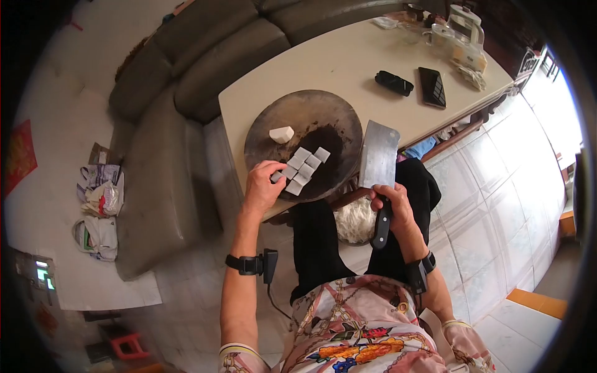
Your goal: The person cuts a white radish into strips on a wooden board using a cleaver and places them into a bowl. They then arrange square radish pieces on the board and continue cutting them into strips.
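A round, dark wooden chopping board (pixel 267 118) lies on the near end of the table. Several white cubes (pixel 302 166) of some unidentified food sit in a tight cluster on its near half. My left hand (pixel 263 185) is at the cluster's left edge, with curled thumb and fingers closed around a white cube. Farther back on the board rests a larger white chunk (pixel 282 135). A cleaver (pixel 380 152) is in my right hand (pixel 395 205), gripped by its black handle. Its broad blade points away from me, beside the board's right edge, apart from the cubes.
Between my knees, below the table (pixel 239 93), is a container of white shredded material (pixel 356 222). A black case (pixel 393 83) and a phone (pixel 431 87) lie farther along the tabletop. A pitcher (pixel 465 28) stands at its far end. A grey sofa (pixel 163 168) is at left.
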Tool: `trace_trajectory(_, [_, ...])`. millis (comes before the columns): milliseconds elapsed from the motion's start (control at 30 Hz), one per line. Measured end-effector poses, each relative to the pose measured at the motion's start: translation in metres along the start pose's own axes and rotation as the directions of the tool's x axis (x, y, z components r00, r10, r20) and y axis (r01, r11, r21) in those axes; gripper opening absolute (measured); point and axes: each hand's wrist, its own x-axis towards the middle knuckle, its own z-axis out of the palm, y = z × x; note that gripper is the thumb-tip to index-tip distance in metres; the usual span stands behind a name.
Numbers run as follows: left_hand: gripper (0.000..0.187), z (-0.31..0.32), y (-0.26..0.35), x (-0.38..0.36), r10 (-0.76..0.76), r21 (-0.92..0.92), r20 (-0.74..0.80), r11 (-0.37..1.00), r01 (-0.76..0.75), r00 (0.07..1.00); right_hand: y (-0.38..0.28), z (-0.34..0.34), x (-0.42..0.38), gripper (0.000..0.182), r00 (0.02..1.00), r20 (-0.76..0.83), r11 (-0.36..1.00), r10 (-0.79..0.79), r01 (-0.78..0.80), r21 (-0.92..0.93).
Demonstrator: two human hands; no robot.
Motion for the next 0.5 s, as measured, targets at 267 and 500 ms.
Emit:
trace_trajectory(267, [0.025, 0.000, -0.002, 0.008, 0.007, -0.062, -0.039, 0.998, -0.009, 0.999, -0.003, -0.002, -0.007, 0.008, 1.000, -0.028, 0.999, 0.011, -0.012, -0.033])
trace_trajectory(500, [0.028, 0.009, 0.012, 0.015, 0.120, 0.084, -0.017, 0.989, -0.118, 0.993, -0.004, -0.001, -0.004, 0.009, 0.999, -0.035, 0.998, 0.007, -0.009, -0.063])
